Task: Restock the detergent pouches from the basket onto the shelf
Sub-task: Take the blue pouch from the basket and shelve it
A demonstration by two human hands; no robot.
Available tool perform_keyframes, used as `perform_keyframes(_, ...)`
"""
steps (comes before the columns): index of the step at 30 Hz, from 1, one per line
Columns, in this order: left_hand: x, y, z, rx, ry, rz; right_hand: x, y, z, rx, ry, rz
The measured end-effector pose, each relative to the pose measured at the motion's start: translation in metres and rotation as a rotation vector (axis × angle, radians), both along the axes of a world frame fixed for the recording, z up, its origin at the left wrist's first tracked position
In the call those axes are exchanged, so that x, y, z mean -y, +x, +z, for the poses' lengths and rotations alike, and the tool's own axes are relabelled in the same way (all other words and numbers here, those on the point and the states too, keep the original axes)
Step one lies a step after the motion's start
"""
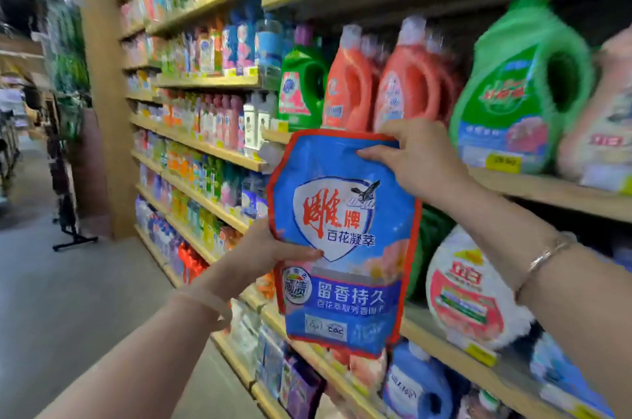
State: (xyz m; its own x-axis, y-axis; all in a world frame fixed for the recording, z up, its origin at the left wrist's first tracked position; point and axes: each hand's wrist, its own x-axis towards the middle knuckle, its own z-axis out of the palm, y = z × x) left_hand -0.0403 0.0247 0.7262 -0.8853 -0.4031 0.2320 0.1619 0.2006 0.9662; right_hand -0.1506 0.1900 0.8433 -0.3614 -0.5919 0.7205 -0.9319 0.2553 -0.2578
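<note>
A blue plastic detergent pouch with a red border and a shield-shaped logo (342, 240) is held upright in the air in front of the wooden shelving, gripped by both hands. The left hand (270, 254) grasps the pouch at its left edge about halfway down, thumb laid across the front just under the logo and the other fingers hidden behind the pouch. The right hand (413, 158) pinches the top right corner, thumb on the front face and fingers curled over the top edge. A pale bangle (205, 305) sits on the left wrist and a thin metallic bracelet (543, 257) on the right wrist.

Directly behind the right hand, on the light wooden shelf board (547, 189), stand two coral-red detergent jugs with pale caps (386, 83). Left of them is a smaller green jug (301, 83); to the right of the right hand is a large green handled jug with a green cap (519, 83), and a pale pink one (602, 124) at the frame edge. Below the right forearm, on the next shelf down, sits a round white jug with a red and yellow label (468, 288). Below the pouch, a blue jug (417, 384) stands on a lower shelf. Beyond the left hand, rows of smaller coloured bottles (205, 131) run along the aisle, blurred, and a grey floor (68, 299) lies under the left forearm.
</note>
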Motion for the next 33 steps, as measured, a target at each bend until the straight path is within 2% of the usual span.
perform_keyframes(6,-0.042,-0.019,0.114,-0.139,-0.118,-0.027,-0.053,-0.001,0.104,-0.139,-0.123,-0.192)
perform_keyframes(11,-0.101,-0.046,0.169,-0.290,-0.209,-0.035,-0.125,-0.002,0.154,-0.148,-0.262,-0.337)
perform_keyframes(15,-0.159,-0.072,0.195,-0.418,-0.131,-0.045,-0.187,-0.004,0.175,-0.146,-0.376,-0.416)
perform_keyframes(19,-0.226,-0.095,0.220,-0.526,-0.095,-0.084,-0.252,-0.009,0.192,-0.135,-0.574,-0.515)
perform_keyframes(23,-0.296,-0.112,0.235,-0.538,-0.021,-0.177,-0.324,-0.010,0.202,-0.043,-0.753,-0.500)
perform_keyframes(26,-0.351,-0.130,0.247,-0.520,0.014,-0.206,-0.378,-0.019,0.197,0.065,-0.731,-0.487)
perform_keyframes(30,-0.434,-0.152,0.269,-0.602,0.000,-0.206,-0.457,-0.033,0.195,0.225,-0.647,-0.544)
perform_keyframes(33,-0.493,-0.165,0.290,-0.683,0.075,-0.243,-0.513,-0.028,0.197,0.375,-0.455,-0.490)
